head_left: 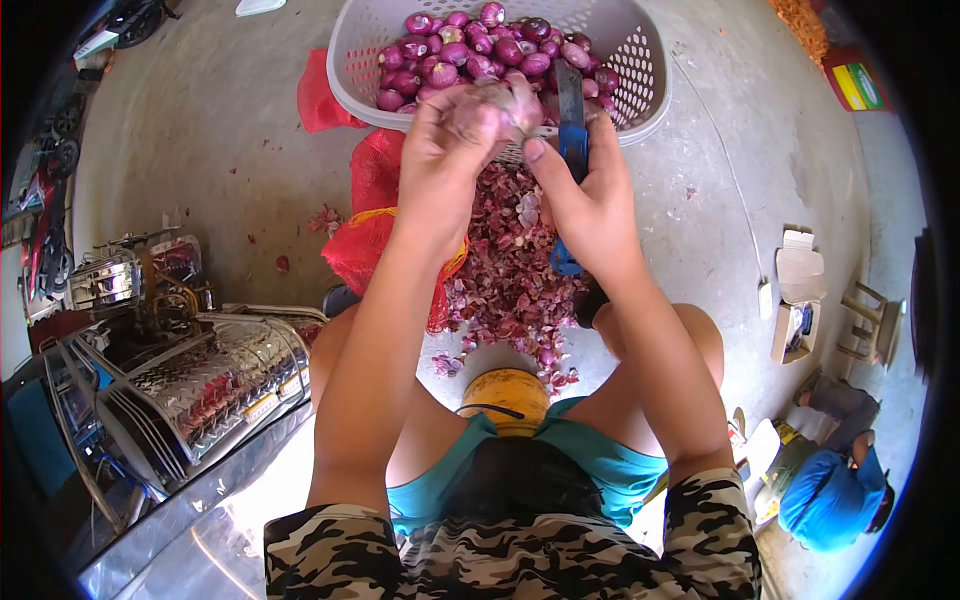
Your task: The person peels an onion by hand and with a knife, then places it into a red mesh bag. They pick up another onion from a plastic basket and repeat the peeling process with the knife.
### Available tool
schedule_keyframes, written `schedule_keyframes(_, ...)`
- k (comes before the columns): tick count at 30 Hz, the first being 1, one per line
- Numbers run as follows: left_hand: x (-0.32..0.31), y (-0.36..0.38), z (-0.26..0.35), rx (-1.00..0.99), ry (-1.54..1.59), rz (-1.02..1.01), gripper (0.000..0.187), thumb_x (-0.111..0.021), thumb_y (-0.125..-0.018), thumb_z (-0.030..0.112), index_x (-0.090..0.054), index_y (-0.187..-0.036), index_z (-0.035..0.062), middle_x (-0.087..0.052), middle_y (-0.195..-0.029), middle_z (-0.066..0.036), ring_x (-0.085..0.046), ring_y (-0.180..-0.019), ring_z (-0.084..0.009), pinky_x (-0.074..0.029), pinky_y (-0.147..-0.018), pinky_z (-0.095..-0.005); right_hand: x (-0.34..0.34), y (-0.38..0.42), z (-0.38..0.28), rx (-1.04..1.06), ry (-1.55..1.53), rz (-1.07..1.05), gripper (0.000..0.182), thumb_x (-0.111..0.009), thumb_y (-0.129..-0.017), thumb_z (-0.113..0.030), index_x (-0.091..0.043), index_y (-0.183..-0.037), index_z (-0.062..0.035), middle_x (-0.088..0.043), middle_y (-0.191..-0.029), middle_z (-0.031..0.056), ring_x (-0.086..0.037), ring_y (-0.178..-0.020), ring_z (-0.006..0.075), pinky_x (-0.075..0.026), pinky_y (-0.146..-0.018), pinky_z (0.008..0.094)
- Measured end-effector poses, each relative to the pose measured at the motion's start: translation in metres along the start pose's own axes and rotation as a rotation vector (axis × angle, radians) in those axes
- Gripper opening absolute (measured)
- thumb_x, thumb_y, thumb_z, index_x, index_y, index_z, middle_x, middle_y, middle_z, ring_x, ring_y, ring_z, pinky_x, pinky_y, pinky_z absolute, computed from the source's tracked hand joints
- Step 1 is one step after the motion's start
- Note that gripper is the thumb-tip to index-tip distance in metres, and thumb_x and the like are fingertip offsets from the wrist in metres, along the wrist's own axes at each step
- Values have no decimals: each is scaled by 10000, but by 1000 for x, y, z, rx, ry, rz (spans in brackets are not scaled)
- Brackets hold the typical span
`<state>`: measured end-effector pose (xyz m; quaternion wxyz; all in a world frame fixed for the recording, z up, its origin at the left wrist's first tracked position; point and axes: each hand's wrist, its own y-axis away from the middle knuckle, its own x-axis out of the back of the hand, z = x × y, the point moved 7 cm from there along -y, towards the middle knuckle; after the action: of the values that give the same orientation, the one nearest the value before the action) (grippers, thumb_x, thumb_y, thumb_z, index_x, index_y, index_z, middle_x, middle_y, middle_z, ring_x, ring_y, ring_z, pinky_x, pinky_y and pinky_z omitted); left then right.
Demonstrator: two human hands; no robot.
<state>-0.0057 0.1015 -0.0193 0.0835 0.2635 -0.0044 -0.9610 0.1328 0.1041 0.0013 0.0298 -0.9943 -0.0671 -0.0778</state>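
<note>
My left hand point(450, 135) is closed around an onion point(510, 105) with loose, papery skin, slightly blurred, above the near rim of the basket. In my right hand point(590, 190) is a knife point(571, 130) with a blue handle, its dark blade pointing up and away from me. My right thumb is close to the onion. Just beyond both hands, a grey perforated basket point(345, 60) holds many purple onions point(455, 53). Below my hands, a heap of reddish onion skins point(515, 290) covers the floor.
Red mesh bags point(355, 255) lie left of the skins. A yellow seat point(508, 395) is between my legs. Shiny metal vehicle parts point(230, 370) stand at left. At right are a cardboard box point(797, 325), a wooden stool point(868, 325) and a person in blue point(830, 495).
</note>
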Motion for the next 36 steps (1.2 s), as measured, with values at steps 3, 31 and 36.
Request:
schedule_keyframes(3, -5, 4, -4, 7, -43, -23, 313, -577, -915, 183, -436, -1170, 72, -567, -1102, -68, -568, -1007, -172, -463, -875, -364, -1, -6, 0, -93, -159, -41, 269, -674, -822, -163, -526, -978, -2, -600, -702, 8, -510, -584, 73, -432, -532, 259)
schedule_keyframes(31, -10, 7, 5, 229, 69, -142, 323, -492, -926, 185, -466, -1238, 105, -523, -1176, -50, -524, -1042, -168, -442, -880, -365, 5, -18, 6, 64, 17, -123, 379, -696, -803, -235, -555, -1054, 13, -654, -829, 127, -624, -738, 214, -484, -686, 313)
schedule_keyframes(36, -14, 6, 9, 77, -90, -197, 456, -608, -830, -13, -470, -1259, 55, -520, -1197, -74, -522, -1091, -168, -448, -938, -349, 3, -19, 4, 69, -135, -142, 207, -650, -844, -117, -589, -999, 6, -644, -814, 29, -561, -728, 65, -470, -655, 250)
